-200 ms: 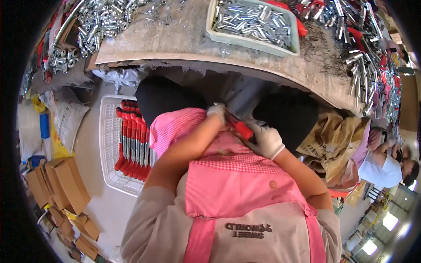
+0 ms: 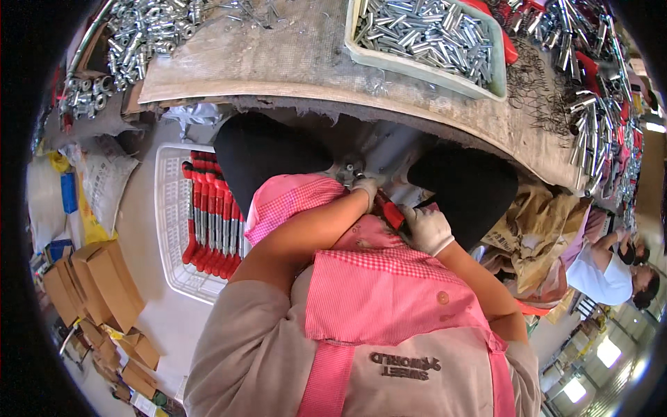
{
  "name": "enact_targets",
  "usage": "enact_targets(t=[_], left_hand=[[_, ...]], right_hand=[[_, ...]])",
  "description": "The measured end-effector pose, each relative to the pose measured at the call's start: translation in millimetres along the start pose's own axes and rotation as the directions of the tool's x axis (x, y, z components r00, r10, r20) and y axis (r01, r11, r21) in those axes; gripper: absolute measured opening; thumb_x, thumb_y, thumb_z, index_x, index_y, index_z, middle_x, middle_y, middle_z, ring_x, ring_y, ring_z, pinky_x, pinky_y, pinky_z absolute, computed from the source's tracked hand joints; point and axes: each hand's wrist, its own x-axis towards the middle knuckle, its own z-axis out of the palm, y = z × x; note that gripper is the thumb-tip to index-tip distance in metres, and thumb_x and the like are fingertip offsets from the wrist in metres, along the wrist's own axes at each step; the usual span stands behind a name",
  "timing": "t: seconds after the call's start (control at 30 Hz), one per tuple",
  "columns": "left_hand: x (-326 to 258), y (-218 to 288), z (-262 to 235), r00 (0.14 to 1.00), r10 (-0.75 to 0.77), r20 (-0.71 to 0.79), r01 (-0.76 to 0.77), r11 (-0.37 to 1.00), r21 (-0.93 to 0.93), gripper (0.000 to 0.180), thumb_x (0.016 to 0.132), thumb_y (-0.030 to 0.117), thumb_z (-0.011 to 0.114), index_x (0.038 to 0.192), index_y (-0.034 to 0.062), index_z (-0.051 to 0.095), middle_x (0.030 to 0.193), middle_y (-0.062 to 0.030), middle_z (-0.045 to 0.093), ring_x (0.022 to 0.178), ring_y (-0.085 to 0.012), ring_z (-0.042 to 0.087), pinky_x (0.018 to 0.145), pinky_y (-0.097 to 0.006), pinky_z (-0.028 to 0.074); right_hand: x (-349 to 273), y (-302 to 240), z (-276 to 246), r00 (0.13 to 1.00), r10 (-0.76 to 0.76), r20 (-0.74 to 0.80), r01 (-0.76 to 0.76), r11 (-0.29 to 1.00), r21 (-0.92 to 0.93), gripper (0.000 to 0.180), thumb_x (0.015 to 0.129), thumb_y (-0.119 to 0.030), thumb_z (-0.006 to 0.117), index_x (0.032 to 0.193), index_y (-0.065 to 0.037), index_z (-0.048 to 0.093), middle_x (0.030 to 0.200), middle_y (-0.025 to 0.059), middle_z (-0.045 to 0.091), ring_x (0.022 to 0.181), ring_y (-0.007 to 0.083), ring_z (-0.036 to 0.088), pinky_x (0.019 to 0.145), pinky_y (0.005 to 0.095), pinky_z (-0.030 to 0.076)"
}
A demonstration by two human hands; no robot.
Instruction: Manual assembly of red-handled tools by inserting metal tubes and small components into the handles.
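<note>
I look down over a pink checked apron at my lap, below the edge of a worn workbench. My left hand, in a white glove, pinches the metal end of a red-handled tool by my knees. My right hand, also gloved, grips the tool's red handle a little lower. Both hands sit close together between my dark trouser legs. The tool's tip is partly hidden by my fingers.
A pale green tray of silver metal parts stands on the bench. More metal parts lie at the bench's left and right ends. A white crate of red-handled tools sits on the floor at left, cardboard boxes beyond. Another person sits at right.
</note>
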Motion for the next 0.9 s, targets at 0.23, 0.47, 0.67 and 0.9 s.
enact_targets(t=[0.23, 0.47, 0.67, 0.9], left_hand=[[-18, 110, -69, 0.706, -0.608, 0.363, 0.645, 0.340, -0.684, 0.027, 0.084, 0.023, 0.040, 0.087, 0.0093, 0.063, 0.094, -0.0110, 0.064, 0.087, -0.0232, 0.058, 0.078, -0.036, 0.044], [-20, 115, -105, 0.878, -0.359, 0.317, 0.040, 0.714, 0.699, 0.038, 0.085, 0.036, 0.047, 0.108, 0.0086, 0.062, 0.118, -0.0132, 0.059, 0.102, -0.0220, 0.059, 0.088, -0.032, 0.047], [-96, 215, -213, 0.982, -0.166, -0.086, 0.143, 0.964, -0.224, 0.040, 0.084, 0.031, 0.055, 0.116, 0.0066, 0.060, 0.108, -0.0119, 0.063, 0.087, -0.0216, 0.061, 0.072, -0.034, 0.050], [-110, 272, -176, 0.909, -0.059, -0.412, 0.088, 0.995, 0.052, 0.039, 0.088, 0.038, 0.044, 0.096, 0.0057, 0.065, 0.094, -0.0232, 0.063, 0.089, -0.0400, 0.059, 0.079, -0.047, 0.046]], right_hand=[[15, 22, 13, 0.991, 0.084, 0.108, -0.077, 0.995, -0.068, 0.047, 0.079, -0.039, 0.060, 0.110, -0.006, 0.050, 0.077, 0.0145, 0.064, 0.071, 0.0310, 0.064, 0.063, 0.0411, 0.051], [89, 4, -35, 0.960, 0.193, 0.202, -0.219, 0.969, 0.116, 0.044, 0.078, -0.037, 0.061, 0.105, -0.002, 0.057, 0.084, 0.0211, 0.065, 0.080, 0.0386, 0.062, 0.070, 0.0443, 0.051], [97, -3, -28, 0.948, 0.175, 0.265, -0.211, 0.971, 0.114, 0.028, 0.075, -0.019, 0.060, 0.097, -0.001, 0.065, 0.098, 0.0215, 0.065, 0.090, 0.0323, 0.065, 0.077, 0.0393, 0.052], [77, 9, -25, 0.909, 0.266, 0.319, -0.334, 0.925, 0.180, 0.030, 0.075, -0.024, 0.062, 0.095, -0.002, 0.066, 0.096, 0.0211, 0.065, 0.088, 0.0323, 0.065, 0.074, 0.0403, 0.053]])
